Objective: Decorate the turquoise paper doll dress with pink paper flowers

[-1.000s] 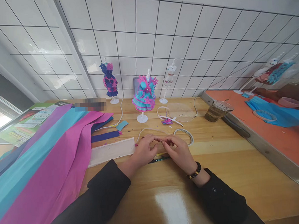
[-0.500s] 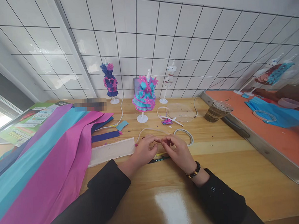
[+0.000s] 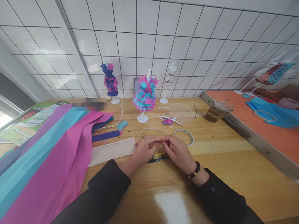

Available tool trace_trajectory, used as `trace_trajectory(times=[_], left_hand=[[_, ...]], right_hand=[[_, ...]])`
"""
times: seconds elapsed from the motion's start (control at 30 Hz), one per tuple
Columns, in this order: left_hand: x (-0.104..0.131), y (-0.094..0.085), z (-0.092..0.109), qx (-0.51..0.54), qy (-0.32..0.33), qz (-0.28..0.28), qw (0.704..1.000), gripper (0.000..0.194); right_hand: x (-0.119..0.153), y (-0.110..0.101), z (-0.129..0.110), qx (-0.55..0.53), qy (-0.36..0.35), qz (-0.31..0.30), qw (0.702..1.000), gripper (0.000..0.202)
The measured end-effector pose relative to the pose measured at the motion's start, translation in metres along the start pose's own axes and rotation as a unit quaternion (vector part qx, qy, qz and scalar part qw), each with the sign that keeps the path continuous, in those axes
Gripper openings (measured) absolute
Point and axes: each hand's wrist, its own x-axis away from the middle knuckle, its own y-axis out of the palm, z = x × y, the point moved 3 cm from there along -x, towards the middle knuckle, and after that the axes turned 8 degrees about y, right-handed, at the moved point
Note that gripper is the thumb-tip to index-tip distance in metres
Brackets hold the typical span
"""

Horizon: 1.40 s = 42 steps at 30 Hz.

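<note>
My left hand [image 3: 146,150] and my right hand [image 3: 178,151] meet fingertip to fingertip above the wooden table. Both are closed in a pinch, and whatever lies between the fingers is too small or hidden to name. Behind them a thin white strip [image 3: 153,128] curves over the wood. A roll of tape [image 3: 184,137] lies flat just beyond my right hand. Partly covered beneath the hands is a dark slim tool [image 3: 161,158] with something yellow beside it. A pale strip of paper [image 3: 113,151] reaches toward my left hand.
Pink crepe paper [image 3: 56,174] and blue sheets spread over the left side. Miniature dress forms stand at the back, one in a turquoise and pink dress [image 3: 144,100]. A plastic cup [image 3: 217,112] stands near the orange table [image 3: 270,137] on the right.
The hands stay in nearly the same place, fingertips together. Only the fingers shift very slightly.
</note>
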Motion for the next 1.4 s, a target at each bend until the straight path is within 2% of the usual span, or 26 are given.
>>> trace_trajectory(times=[0.17,0.27,0.4,0.5,0.63,0.73,0.83,0.97,1.17,1.4], left_hand=[[0.0,0.003,-0.007,0.112,-0.096,0.002,0.989,0.021],[0.0,0.003,-0.009,0.175,-0.132,0.003,0.976,0.018],[-0.003,-0.004,-0.01,0.237,-0.17,0.047,0.955,0.019],[-0.004,-0.009,-0.007,0.214,-0.149,0.06,0.964,0.016],[-0.003,-0.005,-0.005,0.125,-0.114,0.003,0.986,0.019],[-0.001,-0.004,-0.002,0.04,-0.071,-0.002,0.997,0.019],[-0.001,-0.004,0.002,-0.015,-0.026,-0.007,1.0,0.019],[0.0,-0.004,0.005,-0.037,0.004,-0.022,0.999,0.021],[0.0,-0.004,0.005,-0.017,-0.018,-0.007,1.0,0.019],[-0.001,-0.005,-0.001,0.053,-0.085,0.006,0.995,0.022]], right_hand=[[-0.001,0.003,0.005,-0.044,0.018,-0.015,0.999,0.01],[-0.002,0.004,0.004,-0.064,0.03,-0.022,0.997,0.01],[-0.001,0.004,-0.002,-0.092,0.042,-0.041,0.994,0.011],[0.0,0.004,-0.004,-0.103,0.055,-0.032,0.993,0.011],[0.0,0.003,0.0,-0.099,0.07,-0.005,0.993,0.012],[0.0,0.004,0.003,-0.096,0.07,0.004,0.993,0.013],[0.0,0.004,0.004,-0.094,0.066,0.001,0.993,0.011],[0.0,0.005,0.004,-0.096,0.07,-0.007,0.993,0.011],[0.0,0.006,0.006,-0.114,0.086,-0.012,0.99,0.012],[-0.001,0.004,0.004,-0.173,0.113,-0.047,0.977,0.019]])
